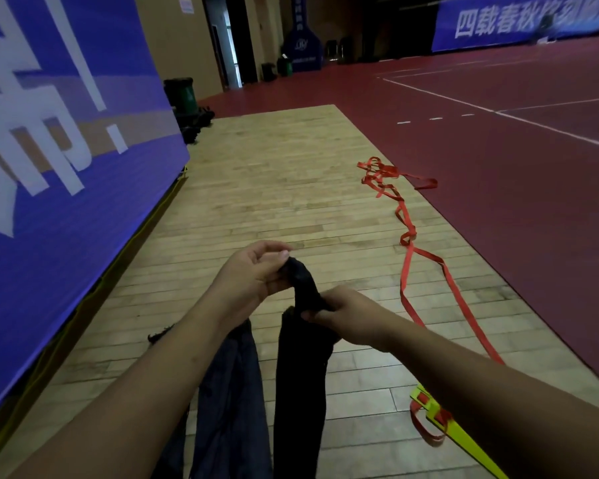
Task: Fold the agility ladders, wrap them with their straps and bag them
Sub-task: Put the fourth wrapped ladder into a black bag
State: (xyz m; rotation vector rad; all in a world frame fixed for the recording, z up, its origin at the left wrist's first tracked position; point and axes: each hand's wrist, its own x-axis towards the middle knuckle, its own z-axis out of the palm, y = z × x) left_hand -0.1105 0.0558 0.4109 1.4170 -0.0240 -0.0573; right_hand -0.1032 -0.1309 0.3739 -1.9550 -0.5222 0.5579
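A black fabric bag (300, 368) hangs from both my hands in front of me. My left hand (253, 271) pinches its bunched top edge between thumb and fingers. My right hand (346, 314) grips the cloth just below and to the right. A second dark fold of fabric (229, 402) hangs beside it on the left. On the wooden floor to the right lies a red ladder strap (408, 236), twisted and tangled at its far end (381, 174). Yellow ladder rungs (453, 433) with a red loop lie at the lower right, partly hidden by my right arm.
A large blue banner board (66, 150) stands along the left side. The wooden strip (274, 174) borders a red sports floor (516, 150) with white lines. Dark bins and bags (187, 105) sit at the far left corner. A black cord end (158, 335) lies on the floor.
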